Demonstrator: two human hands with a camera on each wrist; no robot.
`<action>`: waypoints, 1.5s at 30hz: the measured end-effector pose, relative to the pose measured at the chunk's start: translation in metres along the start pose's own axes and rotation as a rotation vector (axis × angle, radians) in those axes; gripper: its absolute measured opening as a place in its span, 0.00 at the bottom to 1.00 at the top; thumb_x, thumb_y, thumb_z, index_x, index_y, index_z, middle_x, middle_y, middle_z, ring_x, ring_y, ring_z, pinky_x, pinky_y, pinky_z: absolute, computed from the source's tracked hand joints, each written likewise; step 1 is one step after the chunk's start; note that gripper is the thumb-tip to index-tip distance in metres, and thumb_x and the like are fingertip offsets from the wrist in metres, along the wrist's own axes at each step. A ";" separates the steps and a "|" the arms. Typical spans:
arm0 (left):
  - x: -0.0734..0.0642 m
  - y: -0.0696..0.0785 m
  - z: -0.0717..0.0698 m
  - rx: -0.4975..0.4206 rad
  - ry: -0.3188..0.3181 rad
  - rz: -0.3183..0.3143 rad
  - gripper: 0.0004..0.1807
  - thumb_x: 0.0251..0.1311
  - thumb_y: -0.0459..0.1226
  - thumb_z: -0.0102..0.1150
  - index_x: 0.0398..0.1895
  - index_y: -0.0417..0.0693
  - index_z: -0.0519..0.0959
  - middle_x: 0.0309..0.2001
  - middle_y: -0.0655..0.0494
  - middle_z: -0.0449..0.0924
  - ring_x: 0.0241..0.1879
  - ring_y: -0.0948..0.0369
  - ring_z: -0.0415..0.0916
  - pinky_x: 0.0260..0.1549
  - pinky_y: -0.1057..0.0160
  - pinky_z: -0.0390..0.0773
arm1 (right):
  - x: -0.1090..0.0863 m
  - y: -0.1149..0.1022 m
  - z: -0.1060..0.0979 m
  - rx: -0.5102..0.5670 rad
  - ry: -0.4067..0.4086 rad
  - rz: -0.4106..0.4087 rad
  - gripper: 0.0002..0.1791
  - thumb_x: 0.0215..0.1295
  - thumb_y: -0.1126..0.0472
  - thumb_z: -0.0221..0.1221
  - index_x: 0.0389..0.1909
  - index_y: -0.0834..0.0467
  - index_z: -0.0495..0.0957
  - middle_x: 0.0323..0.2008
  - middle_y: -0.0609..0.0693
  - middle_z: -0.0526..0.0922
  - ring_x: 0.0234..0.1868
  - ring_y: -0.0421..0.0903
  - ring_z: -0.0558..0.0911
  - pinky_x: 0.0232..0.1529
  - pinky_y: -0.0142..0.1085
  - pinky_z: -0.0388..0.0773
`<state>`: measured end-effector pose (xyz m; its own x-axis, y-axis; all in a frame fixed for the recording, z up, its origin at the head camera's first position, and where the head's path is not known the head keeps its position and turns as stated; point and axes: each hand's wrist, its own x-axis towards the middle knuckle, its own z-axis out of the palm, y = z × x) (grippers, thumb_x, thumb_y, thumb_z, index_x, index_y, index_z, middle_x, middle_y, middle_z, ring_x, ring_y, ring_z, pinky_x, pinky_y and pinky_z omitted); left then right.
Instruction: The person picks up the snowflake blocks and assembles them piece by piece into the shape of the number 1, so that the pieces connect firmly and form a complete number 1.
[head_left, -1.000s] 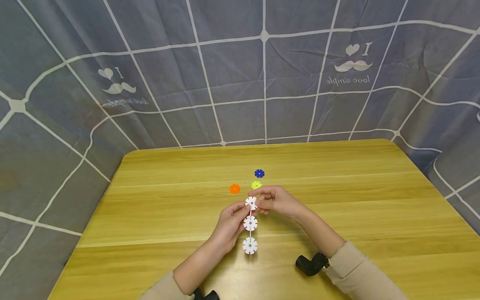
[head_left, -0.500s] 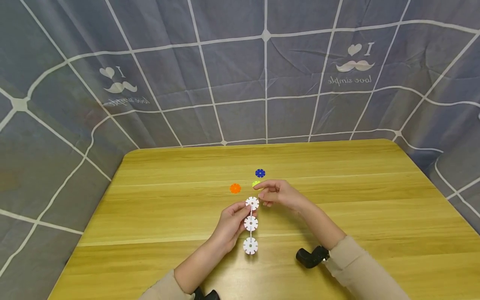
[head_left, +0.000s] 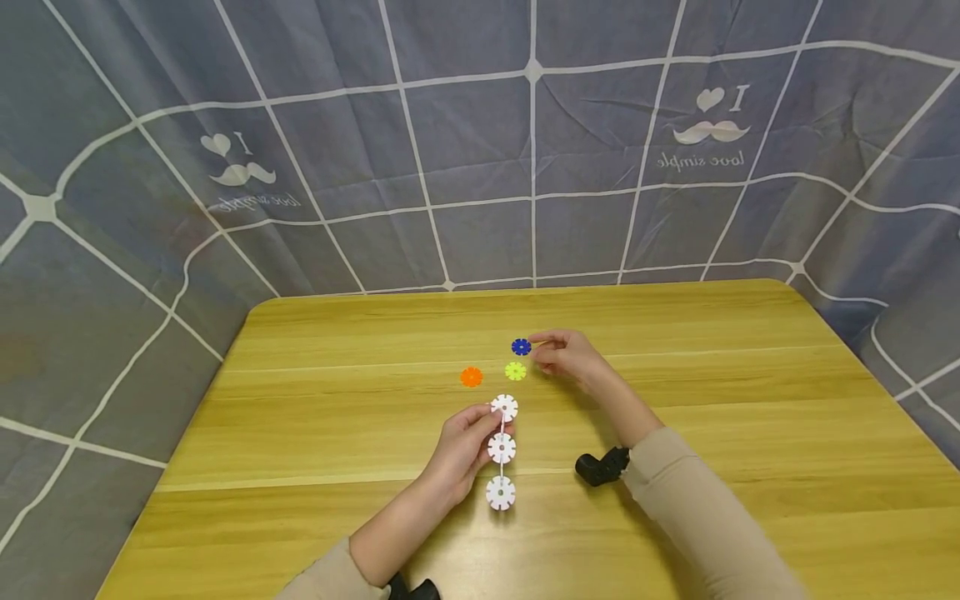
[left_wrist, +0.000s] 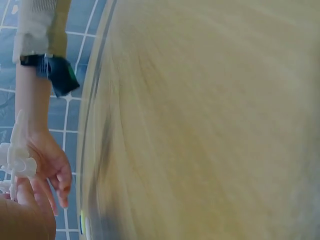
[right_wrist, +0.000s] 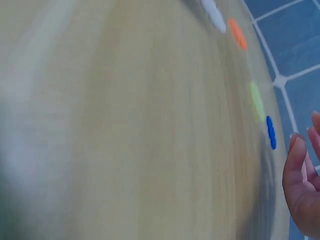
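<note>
My left hand (head_left: 467,450) pinches a chain of white notched plastic discs (head_left: 502,448) near its far end. Three of the discs show their flat faces, with others set edge-on between them. In the left wrist view, the white discs (left_wrist: 19,162) stand above that hand's fingers. My right hand (head_left: 568,356) holds nothing; its fingers are loosely bent just right of a flat blue notched disc (head_left: 521,347). A yellow-green disc (head_left: 515,372) and an orange disc (head_left: 471,377) lie on the table, nearer to me than the blue one.
The discs lie on a wooden table (head_left: 337,400). Behind it and along its sides hangs a grey curtain (head_left: 480,150) with white lines. A black wrist-worn device (head_left: 602,467) juts from my right sleeve, and another (head_left: 412,590) shows by the left sleeve.
My right hand has let go of the top white disc and moved away and to the right, past the yellow-green disc to beside the blue one. My left hand has stayed put with the chain.
</note>
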<state>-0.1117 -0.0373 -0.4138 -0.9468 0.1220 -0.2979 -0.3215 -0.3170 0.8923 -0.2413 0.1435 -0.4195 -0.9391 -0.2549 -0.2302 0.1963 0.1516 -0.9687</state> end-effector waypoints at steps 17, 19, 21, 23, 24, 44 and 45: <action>0.001 0.001 0.000 0.005 0.002 -0.005 0.09 0.66 0.33 0.50 0.40 0.33 0.73 0.32 0.54 0.77 0.30 0.65 0.78 0.28 0.73 0.79 | 0.031 0.001 0.016 -0.409 0.248 -0.050 0.21 0.51 0.62 0.68 0.45 0.67 0.78 0.29 0.53 0.75 0.26 0.43 0.70 0.26 0.30 0.68; 0.001 0.001 0.000 0.003 -0.002 -0.009 0.08 0.65 0.33 0.51 0.39 0.34 0.73 0.31 0.54 0.77 0.30 0.66 0.78 0.27 0.73 0.78 | 0.031 0.000 0.019 -0.483 0.270 -0.058 0.20 0.51 0.60 0.69 0.43 0.66 0.79 0.32 0.55 0.77 0.31 0.46 0.71 0.31 0.33 0.69; 0.001 0.001 0.000 0.003 -0.009 -0.012 0.07 0.66 0.34 0.51 0.38 0.36 0.74 0.30 0.54 0.78 0.30 0.66 0.78 0.27 0.72 0.78 | 0.031 0.000 0.021 -0.539 0.283 -0.058 0.18 0.51 0.60 0.69 0.41 0.65 0.79 0.34 0.56 0.78 0.34 0.48 0.72 0.35 0.37 0.70; 0.000 0.001 0.000 0.001 -0.016 -0.016 0.07 0.65 0.34 0.51 0.36 0.38 0.74 0.30 0.55 0.78 0.29 0.66 0.78 0.27 0.72 0.78 | 0.030 -0.001 0.022 -0.572 0.288 -0.047 0.17 0.51 0.60 0.69 0.39 0.64 0.78 0.35 0.57 0.78 0.35 0.50 0.73 0.37 0.39 0.70; 0.000 0.001 0.000 0.000 -0.018 -0.018 0.06 0.65 0.35 0.52 0.36 0.38 0.74 0.30 0.55 0.78 0.29 0.66 0.78 0.27 0.72 0.78 | 0.029 -0.002 0.023 -0.585 0.289 -0.042 0.16 0.51 0.61 0.69 0.39 0.64 0.78 0.36 0.57 0.78 0.35 0.50 0.73 0.38 0.40 0.70; 0.002 -0.001 -0.001 0.026 -0.022 -0.026 0.06 0.65 0.33 0.52 0.35 0.38 0.75 0.29 0.55 0.78 0.29 0.66 0.77 0.26 0.73 0.77 | 0.026 0.007 0.008 -0.302 0.161 -0.030 0.13 0.57 0.72 0.61 0.43 0.70 0.74 0.21 0.50 0.71 0.19 0.40 0.70 0.20 0.25 0.71; 0.002 -0.001 -0.001 0.026 -0.023 -0.026 0.06 0.65 0.33 0.52 0.35 0.38 0.75 0.29 0.55 0.78 0.29 0.66 0.77 0.26 0.73 0.77 | 0.025 0.008 0.007 -0.277 0.148 -0.029 0.14 0.58 0.73 0.60 0.45 0.70 0.74 0.21 0.49 0.71 0.19 0.39 0.71 0.20 0.25 0.71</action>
<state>-0.1131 -0.0382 -0.4154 -0.9374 0.1515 -0.3134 -0.3452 -0.2891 0.8929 -0.2612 0.1316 -0.4332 -0.9780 -0.1244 -0.1676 0.1039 0.4063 -0.9078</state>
